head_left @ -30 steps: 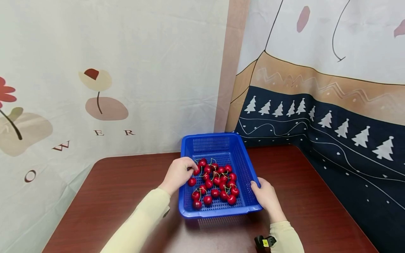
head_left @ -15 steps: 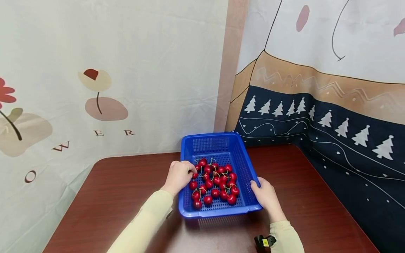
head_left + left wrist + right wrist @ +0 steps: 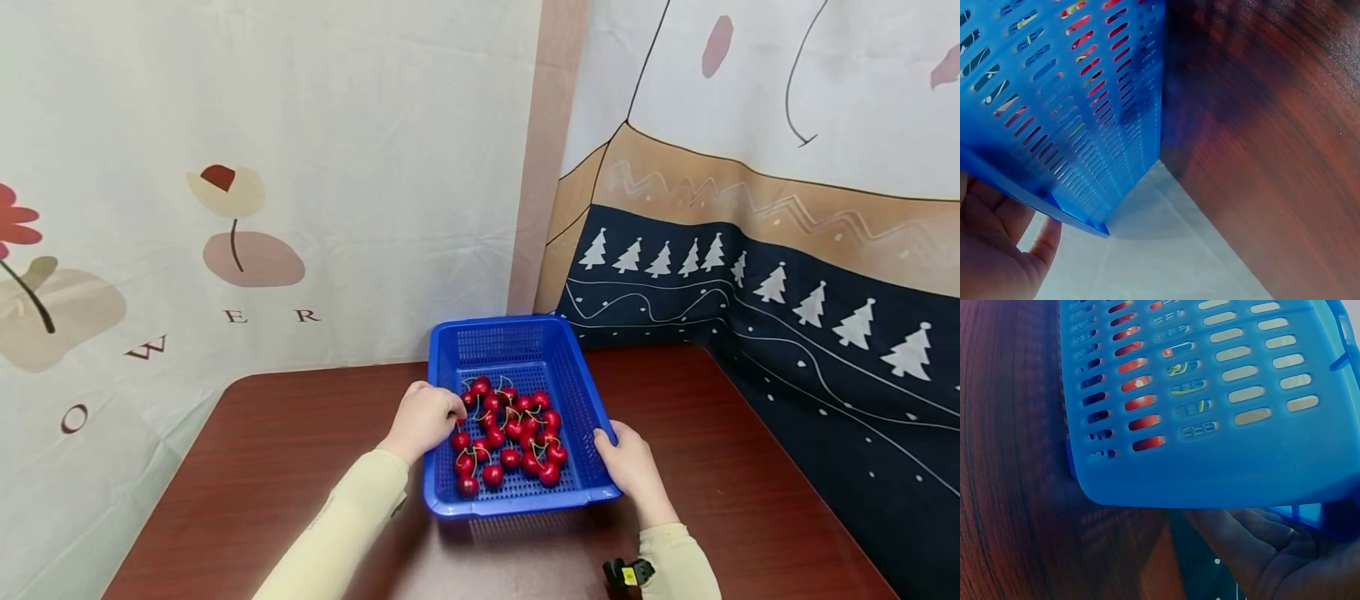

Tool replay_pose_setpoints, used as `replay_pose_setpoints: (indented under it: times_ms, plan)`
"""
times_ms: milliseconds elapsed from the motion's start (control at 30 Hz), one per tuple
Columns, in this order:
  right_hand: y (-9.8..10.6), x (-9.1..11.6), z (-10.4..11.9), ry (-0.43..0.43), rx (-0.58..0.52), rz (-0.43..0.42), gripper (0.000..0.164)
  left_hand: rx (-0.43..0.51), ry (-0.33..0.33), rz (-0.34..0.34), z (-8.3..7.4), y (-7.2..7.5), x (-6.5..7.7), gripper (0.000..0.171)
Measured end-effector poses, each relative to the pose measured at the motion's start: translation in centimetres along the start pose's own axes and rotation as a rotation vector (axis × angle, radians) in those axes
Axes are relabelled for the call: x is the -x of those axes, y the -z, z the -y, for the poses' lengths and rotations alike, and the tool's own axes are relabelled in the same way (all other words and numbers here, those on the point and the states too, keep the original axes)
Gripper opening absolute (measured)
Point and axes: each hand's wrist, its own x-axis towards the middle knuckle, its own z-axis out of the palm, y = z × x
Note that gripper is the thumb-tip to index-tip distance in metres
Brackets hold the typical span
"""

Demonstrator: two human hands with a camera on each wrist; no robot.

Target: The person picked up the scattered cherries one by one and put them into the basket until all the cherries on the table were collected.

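Observation:
A blue plastic basket (image 3: pixel 517 502) with slotted walls stands on the table and holds many dark red cherries (image 3: pixel 513 429) with green stems. My left hand (image 3: pixel 423 419) reaches over its left rim, fingers bent down inside, pinching a cherry that the fingertips mostly hide. In the left wrist view the left hand (image 3: pixel 1007 240) shows beyond the basket's rim. My right hand (image 3: pixel 633 467) grips the right rim near the front corner, thumb on top. From the right wrist, the right hand (image 3: pixel 1272 550) shows below the basket wall (image 3: pixel 1222 481), with red fruit seen through the slots.
The reddish-brown wooden table (image 3: pixel 285 467) extends on both sides of the basket. A pale printed cloth (image 3: pixel 360 208) hangs behind it, and a dark blue cloth with white trees (image 3: pixel 750 308) covers the right side. A black wrist device (image 3: pixel 628 573) sits at the right sleeve.
My left hand has shifted slightly toward me and left along the basket's left side. Cherries beside its fingertips have moved toward the front. The right hand and basket have stayed put.

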Motion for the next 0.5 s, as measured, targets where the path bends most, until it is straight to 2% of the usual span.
replay_pose_setpoints:
  times_ms: [167, 333, 500]
  plan:
    - [0.0, -0.1, 0.0, -0.001, -0.001, 0.005, 0.037, 0.012, -0.009, -0.012, 0.3, -0.2, 0.1, 0.011]
    - [0.1, -0.1, -0.2, -0.009, 0.010, 0.014, 0.040, 0.079, 0.003, -0.057, 0.2, 0.0, 0.3, 0.007]
    - [0.5, -0.1, -0.5, -0.013, 0.018, 0.022, 0.041, 0.193, 0.072, -0.083, -0.3, 1.1, 0.9, 0.012]
